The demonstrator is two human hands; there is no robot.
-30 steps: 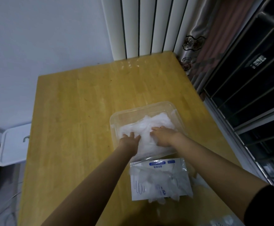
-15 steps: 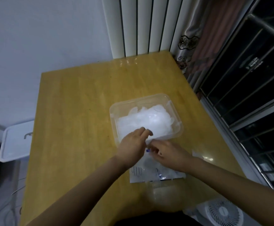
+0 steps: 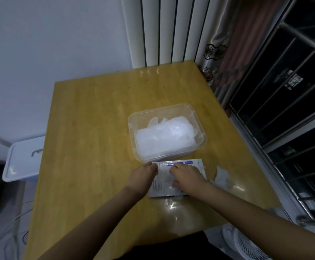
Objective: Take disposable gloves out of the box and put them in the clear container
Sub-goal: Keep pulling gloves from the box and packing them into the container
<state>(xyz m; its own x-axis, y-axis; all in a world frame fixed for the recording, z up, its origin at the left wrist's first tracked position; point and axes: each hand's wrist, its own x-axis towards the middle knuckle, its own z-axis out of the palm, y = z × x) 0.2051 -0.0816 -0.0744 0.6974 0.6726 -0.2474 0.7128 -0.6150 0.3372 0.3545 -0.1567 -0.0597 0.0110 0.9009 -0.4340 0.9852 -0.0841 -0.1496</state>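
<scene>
1. Hands first: a second ago both were pressing flat on the heap inside the clear container (image 3: 199, 147). Now both have drawn back to the glove box (image 3: 195, 164), which lies just on the near side of the container.
2. The left hand (image 3: 143, 177) rests against the box's left edge with its fingers bent toward the far corner. Whether it grips the box or only steadies it, I cannot tell.
3. The right hand (image 3: 187, 177) lies on top of the box with its fingers bent over the opening. Whether it already pinches a glove is hidden under the hand.
4. The disposable gloves (image 3: 164, 139) placed so far sit in the container just beyond both hands. They form a loose white heap that fills most of the floor and reaches toward the rim now that nothing presses on it.
5. One stray glove (image 3: 223, 177) lies on the wooden table (image 3: 96, 128) just to the right of the right hand, outside both box and container.
6. My reading is that one batch has been delivered and tamped down, and the next fetch from the box is starting. The thin film will likely cling and come out in clumps, so the left hand probably has to hold the box down.
7. The stray glove has yet to go in.
</scene>
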